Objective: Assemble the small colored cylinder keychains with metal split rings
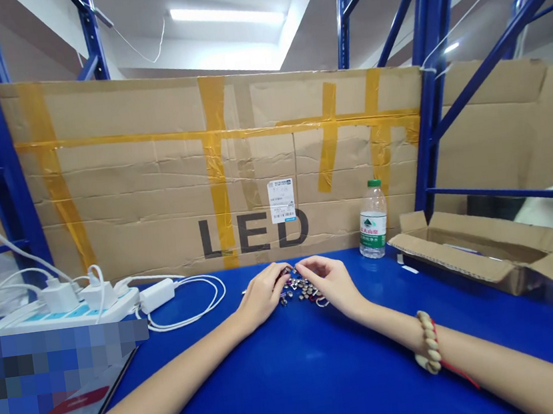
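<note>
On the blue tabletop, a small pile of shiny metal pieces and brownish beads [307,289] lies between my two hands. My left hand [262,297] rests at the pile's left side, fingers curled together with the tips over its far edge. Opposite it, my right hand [334,285] bends in from the right, thumb and forefinger pinched at the back of the pile. What either hand grips is too small and too covered to name. A silvery loop [322,302] shows under my right hand, beside a bit of red.
A plastic bottle with a green cap [372,222] and an open cardboard box [484,255] stand to the right. At left are a power strip [68,313] with white cables and a tablet-like device [74,410]. A large cardboard sheet [155,202] walls off the back.
</note>
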The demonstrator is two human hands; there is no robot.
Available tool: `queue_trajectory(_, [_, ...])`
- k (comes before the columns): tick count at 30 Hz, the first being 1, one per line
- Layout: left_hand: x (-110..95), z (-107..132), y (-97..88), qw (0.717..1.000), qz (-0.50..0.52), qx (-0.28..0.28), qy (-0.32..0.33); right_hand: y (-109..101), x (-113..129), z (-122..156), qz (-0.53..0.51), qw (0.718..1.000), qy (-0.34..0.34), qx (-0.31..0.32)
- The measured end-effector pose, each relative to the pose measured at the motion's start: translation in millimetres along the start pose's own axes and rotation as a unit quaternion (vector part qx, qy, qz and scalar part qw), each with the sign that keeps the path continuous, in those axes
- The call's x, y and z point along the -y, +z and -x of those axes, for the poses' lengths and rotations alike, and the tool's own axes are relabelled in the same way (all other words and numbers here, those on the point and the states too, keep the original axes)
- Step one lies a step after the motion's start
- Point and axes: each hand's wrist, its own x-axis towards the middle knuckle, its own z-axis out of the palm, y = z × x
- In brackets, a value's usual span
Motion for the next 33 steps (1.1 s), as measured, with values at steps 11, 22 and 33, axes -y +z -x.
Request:
queue_trajectory(11, [-3, 0, 0.9, 0.995, -0.076, 0.008, 0.070, -2, -5, -2, -0.021, 0.999, -0.005, 0.035])
queue_trajectory(22, [-6, 1, -0.8, 0.989, -0.115, -0.011, 0.097, -11, -9, -8, -0.074, 0.994, 0.033, 0.073])
queue_trajectory(33, [-6, 0, 0.2, 0.996, -0.070, 0.020, 0.054, -15, -8, -5, -0.040, 0.996, -0.021, 0.073])
